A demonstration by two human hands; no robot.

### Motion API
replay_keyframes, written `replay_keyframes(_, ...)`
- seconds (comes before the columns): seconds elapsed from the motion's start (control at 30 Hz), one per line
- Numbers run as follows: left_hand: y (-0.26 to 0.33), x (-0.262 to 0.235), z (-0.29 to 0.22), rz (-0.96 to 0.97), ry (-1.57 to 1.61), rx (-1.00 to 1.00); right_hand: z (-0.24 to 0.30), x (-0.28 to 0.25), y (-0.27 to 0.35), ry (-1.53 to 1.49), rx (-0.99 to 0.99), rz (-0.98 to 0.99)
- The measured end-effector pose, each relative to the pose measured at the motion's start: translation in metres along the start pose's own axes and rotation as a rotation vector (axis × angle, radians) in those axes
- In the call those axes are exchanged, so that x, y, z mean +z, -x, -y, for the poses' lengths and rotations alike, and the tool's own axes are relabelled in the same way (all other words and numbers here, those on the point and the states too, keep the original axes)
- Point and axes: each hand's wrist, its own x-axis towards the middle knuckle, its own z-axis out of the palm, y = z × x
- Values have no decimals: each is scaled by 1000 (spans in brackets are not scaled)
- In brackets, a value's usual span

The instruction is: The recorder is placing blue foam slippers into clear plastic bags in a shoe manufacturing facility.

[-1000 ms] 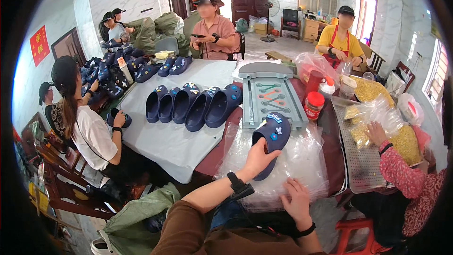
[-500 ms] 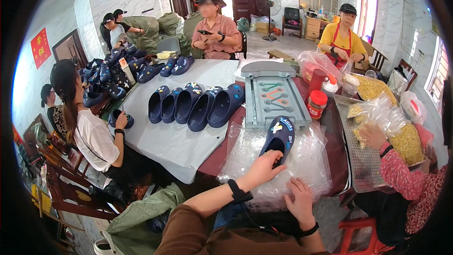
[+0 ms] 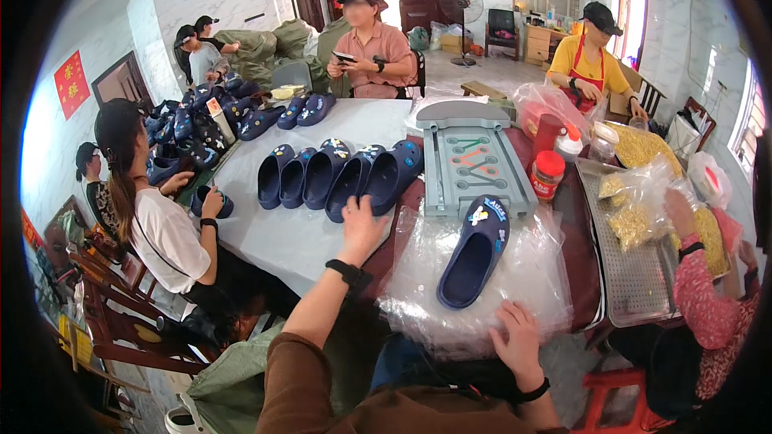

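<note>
Left hand (image 3: pixel 363 229), in the head view: reaching forward, fingers parted, nothing gripped, at the near ends of the two rightmost clogs (image 3: pixel 392 179) of a five-clog row on the white-covered bench (image 3: pixel 277 249); contact impossible to tell. Right hand (image 3: pixel 519 341): empty, fingers loosely spread at the edge of clear plastic bags (image 3: pixel 406 273). On those bags, just beyond the right hand: one navy clog (image 3: pixel 473 261), charm-covered toe pointing away, toward a grey plastic frame (image 3: pixel 474 157). Probably light, springy foam, shape-keeping, hardly fragile, but apt to slide on slick plastic. Best held by the heel rim, thumb inside, clear of the charms (image 3: pixel 496 209).
</note>
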Motion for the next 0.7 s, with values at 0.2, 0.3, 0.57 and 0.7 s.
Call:
replay_keyframes(0.2,-29,20,64,130,-150,-234,-1,-1,2,13,18,-7)
replay_keyframes(0.3,-27,30,90,147,-152,-270,2,0,1,15,20,-5)
replay_keyframes(0.57,4,22,102,-143,-125,-147,3,-1,1,5,19,-16)
replay_keyframes(0.7,47,-20,80,10,-28,-206,-1,1,2,43,-1,-4)
